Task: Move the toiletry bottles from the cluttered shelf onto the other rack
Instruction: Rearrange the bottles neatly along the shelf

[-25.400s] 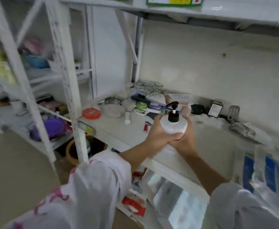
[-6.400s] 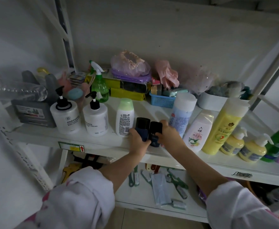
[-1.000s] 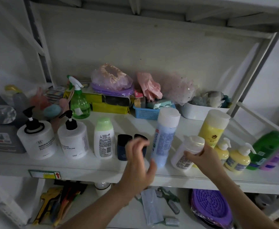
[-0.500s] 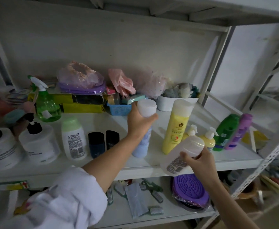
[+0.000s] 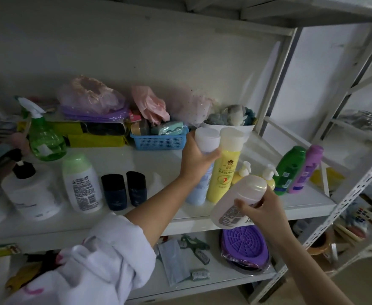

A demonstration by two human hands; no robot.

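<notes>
Two smooth plastic bottles (image 5: 239, 200), gripped.

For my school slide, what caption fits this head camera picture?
Left hand grips a tall blue bottle on the shelf; right hand holds a white bottle.

— Where is the left grip (image 5: 197, 157)?
— Arm stretched forward and up, sleeve bunched at the elbow, fingers wrapped around something upright, thumb on the near side.
— And the right grip (image 5: 261, 205)?
— Lower and nearer than the left, forearm bare, fingers closed around something tilted, held in the air.
</notes>
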